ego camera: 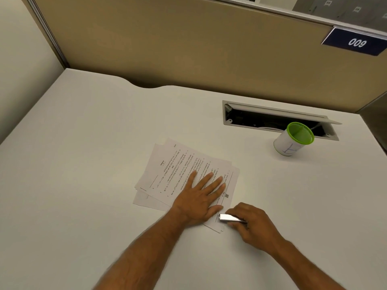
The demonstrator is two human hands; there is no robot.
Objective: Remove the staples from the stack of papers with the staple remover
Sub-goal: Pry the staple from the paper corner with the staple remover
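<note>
A fanned stack of printed white papers lies on the desk a little right of centre. My left hand presses flat on the stack's near right part, fingers spread. My right hand grips a shiny metal staple remover, whose tip touches the near right corner of the stack, just beside my left thumb. The staple itself is too small to make out.
A green-rimmed mesh cup wrapped in white paper stands at the right. Behind it an open cable slot is sunk into the white desk. A tan partition walls the far edge.
</note>
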